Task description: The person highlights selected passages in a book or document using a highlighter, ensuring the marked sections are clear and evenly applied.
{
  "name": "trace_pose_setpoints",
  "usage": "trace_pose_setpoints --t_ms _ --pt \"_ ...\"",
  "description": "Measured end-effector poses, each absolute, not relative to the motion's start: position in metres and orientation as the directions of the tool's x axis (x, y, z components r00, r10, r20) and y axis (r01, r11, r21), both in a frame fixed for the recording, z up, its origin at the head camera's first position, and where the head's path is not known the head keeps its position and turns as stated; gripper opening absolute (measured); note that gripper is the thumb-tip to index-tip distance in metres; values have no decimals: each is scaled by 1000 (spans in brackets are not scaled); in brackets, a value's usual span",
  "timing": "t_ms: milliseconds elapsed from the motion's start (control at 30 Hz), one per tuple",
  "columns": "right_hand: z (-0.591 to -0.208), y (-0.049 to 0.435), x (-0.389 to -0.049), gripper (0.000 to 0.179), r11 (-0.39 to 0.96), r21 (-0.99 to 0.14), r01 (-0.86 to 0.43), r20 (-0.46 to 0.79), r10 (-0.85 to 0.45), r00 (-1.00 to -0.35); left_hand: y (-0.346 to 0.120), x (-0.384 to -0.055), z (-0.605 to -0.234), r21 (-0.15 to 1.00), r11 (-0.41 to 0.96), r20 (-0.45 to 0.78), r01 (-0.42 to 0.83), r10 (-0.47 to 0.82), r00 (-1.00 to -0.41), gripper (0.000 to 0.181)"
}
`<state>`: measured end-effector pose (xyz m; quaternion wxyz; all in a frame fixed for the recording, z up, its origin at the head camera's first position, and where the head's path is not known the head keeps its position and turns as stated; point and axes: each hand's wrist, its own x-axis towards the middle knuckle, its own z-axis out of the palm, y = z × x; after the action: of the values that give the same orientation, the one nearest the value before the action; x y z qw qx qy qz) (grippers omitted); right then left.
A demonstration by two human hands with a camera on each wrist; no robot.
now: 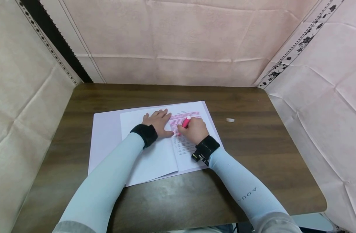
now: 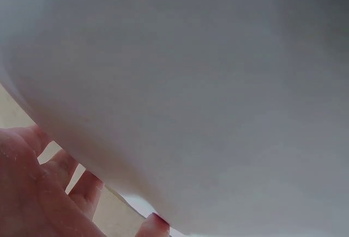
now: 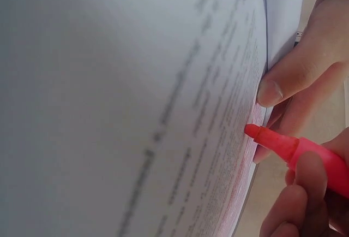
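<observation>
- Gripping a bright pink plastic highlighter [image 1: 186, 122] in curled fingers and thumb, our right hand [image 1: 196, 129] lies over a white printed paper page [image 1: 183, 147], near its right edge; we hold the pen aslant, most likely so that its uncapped tip can run along a line of text.
- In the right wrist view the bare tip meets or all but meets the page by the pink-marked lines; we cannot tell for certain that it touches.
- Pink covers the upper part of the text, while lines nearer the page's bottom edge are plain, so we judge the marking to be partly done.
- Our left hand [image 1: 158, 123] lies flat with spread fingers, gripping nothing, on the blank white facing page [image 1: 154, 161], its thumb at the printed page's left edge; we take this as keeping the sheets open and steady.
- Both pages rest on a flat, pale lilac folder [image 1: 105, 136], well inside the edges of the brown wood-grain worktop [image 1: 178, 204], probably for easy reach.
- Off the folder's right edge, we see a small white rectangular piece [image 1: 230, 120], clear of both hands.
</observation>
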<state>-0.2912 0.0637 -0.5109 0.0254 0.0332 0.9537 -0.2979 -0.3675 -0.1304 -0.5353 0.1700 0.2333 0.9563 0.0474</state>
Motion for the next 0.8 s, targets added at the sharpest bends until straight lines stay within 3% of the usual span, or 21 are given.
trace_pose_setpoints --t_ms 800 --pt "-506 79 -292 33 813 -566 133 -100 93 -991 -130 -369 -539 162 888 -293 431 461 -838 108"
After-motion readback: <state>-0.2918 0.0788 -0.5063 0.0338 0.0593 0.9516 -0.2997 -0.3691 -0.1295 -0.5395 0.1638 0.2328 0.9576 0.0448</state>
